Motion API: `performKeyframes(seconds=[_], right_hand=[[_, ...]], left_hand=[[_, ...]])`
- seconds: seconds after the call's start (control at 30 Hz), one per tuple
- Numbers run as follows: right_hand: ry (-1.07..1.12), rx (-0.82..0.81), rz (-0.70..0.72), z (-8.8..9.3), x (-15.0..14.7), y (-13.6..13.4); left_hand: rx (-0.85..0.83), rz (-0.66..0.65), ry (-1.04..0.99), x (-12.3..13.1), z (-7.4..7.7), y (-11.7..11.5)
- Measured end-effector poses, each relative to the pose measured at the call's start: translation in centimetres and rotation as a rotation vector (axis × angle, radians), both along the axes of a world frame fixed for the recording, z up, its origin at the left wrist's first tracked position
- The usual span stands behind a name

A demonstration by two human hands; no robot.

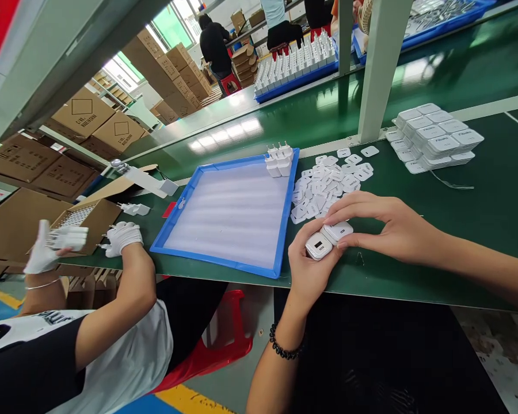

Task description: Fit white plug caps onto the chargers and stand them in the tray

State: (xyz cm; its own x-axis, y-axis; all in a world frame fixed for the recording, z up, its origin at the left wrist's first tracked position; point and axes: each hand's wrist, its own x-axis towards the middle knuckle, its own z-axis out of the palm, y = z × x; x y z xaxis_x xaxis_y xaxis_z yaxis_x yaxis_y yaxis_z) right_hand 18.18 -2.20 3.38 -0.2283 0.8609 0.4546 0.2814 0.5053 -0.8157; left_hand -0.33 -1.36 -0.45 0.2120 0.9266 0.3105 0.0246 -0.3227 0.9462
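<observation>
Two white chargers are held side by side above the green bench, their port faces towards me. My left hand is wrapped round the nearer charger, which has a dark port. The other charger is pinched between the thumb and fingers of my right hand, against the first one. Just beyond my hands lies a loose pile of white square cover pieces. To the left is a blue-rimmed tray with several white plug chargers standing in its far right corner.
Neat stacks of white covers stand at the right. A post rises at the bench's back edge. On the left a co-worker's gloved hands handle chargers by a cardboard box. Another tray of chargers stands behind.
</observation>
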Motion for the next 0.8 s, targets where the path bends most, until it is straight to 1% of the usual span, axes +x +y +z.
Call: performKeyframes(seconds=[0.17,0.23,0.3,0.37,0.5,0.57,0.67,0.73,0.8], right_hand=[[0.009,0.028,0.002,-0.46,-0.26,-0.02],[0.032,-0.013,-0.002,-0.52,-0.37,-0.03],[0.079,-0.116,0.003,-0.47,-0.43,0.02],[0.172,-0.278,0.04,-0.44,-0.43,0.12],[0.392,-0.647,0.251,-0.61,-0.42,0.27],[0.462,-0.757,0.346,-0.72,-0.48,0.23],[0.508,-0.801,0.412,-0.69,-0.63,0.17],[0.491,-0.779,0.402,-0.57,-0.7,0.19],[0.436,-0.726,0.363,-0.45,-0.78,0.22]], left_hand=[[-0.038,-0.017,-0.01,-0.06,0.25,0.06],[-0.043,-0.027,-0.012,-0.11,0.32,0.05],[-0.028,-0.031,-0.021,-0.18,0.33,0.02],[0.005,-0.033,-0.033,-0.23,0.31,0.0],[0.047,-0.055,-0.021,-0.28,0.28,-0.01],[0.052,-0.056,-0.016,-0.3,0.27,-0.03],[0.051,-0.045,-0.012,-0.35,0.24,-0.08],[0.051,-0.04,0.004,-0.36,0.24,-0.1],[0.065,-0.051,0.008,-0.35,0.25,-0.09]])
